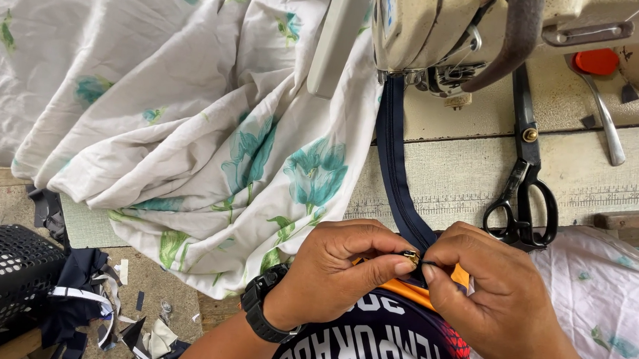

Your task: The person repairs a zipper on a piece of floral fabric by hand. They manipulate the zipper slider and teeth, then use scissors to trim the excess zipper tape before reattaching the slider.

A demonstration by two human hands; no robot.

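Sewing table (472,180): navy zipper (396,176) along fabric edge.

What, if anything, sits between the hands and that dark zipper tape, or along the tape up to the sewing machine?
Nothing visible. The left hand and right hand already pinch the brass zipper slider on the navy zipper tape, which runs uncovered to the sewing machine. Floral fabric and scissors lie beside it.

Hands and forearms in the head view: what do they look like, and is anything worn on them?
Both hands are bare, no gloves and no rings visible. The left hand has a black wristwatch with a chunky case and band on its wrist; the forearm below it is uncovered, no sleeve showing. The right hand shows no watch or band; its wrist runs out of frame.
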